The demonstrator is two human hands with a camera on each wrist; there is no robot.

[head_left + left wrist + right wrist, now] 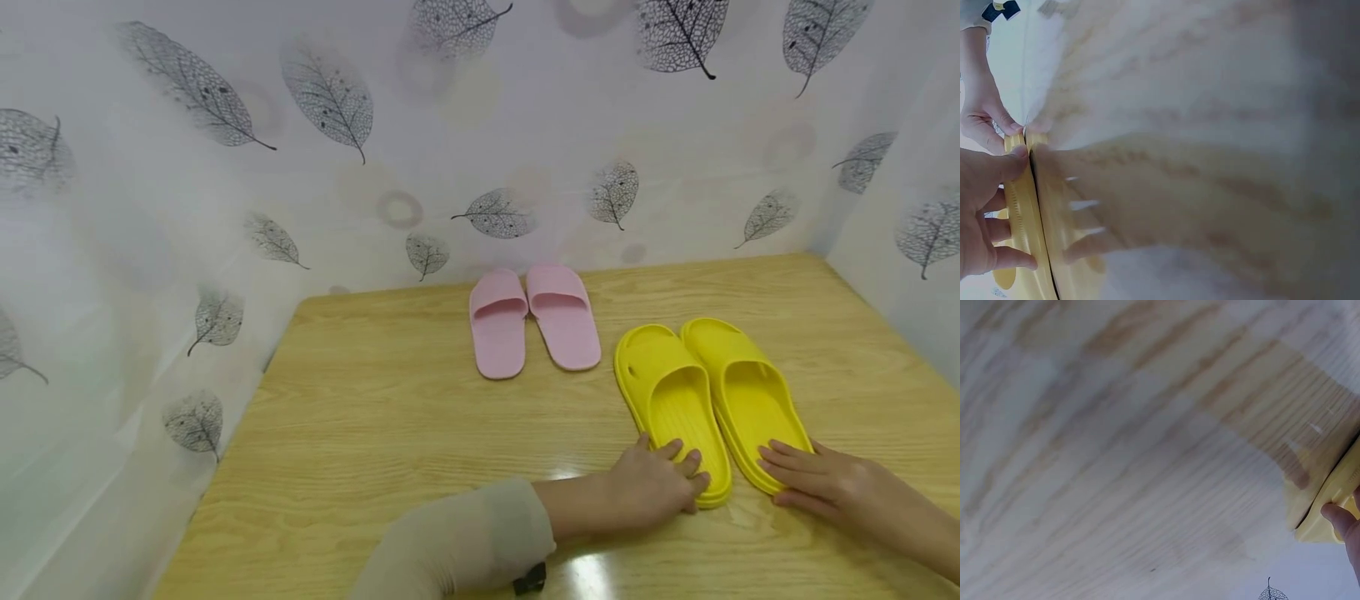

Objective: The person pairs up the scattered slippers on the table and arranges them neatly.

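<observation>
A pair of yellow slippers lies side by side on the wooden table, toes away from me. My left hand (pixel 651 487) holds the heel of the left yellow slipper (pixel 670 375); some fingers lie on its insole, one rests over the outer edge and the thumb is at the back. At the heel of the right yellow slipper (pixel 738 367), my right hand (pixel 832 483) grips the rim, fingers over the insole and thumb against the rear edge. In the right wrist view, one fingertip touches the side of a slipper (pixel 1329 506).
Two pink slippers, the left one (pixel 500 350) and the right one (pixel 566 333), stand at the back of the table (pixel 375 417), left of the yellow pair. Behind and at both sides hangs a pale leaf-patterned sheet (pixel 525 125).
</observation>
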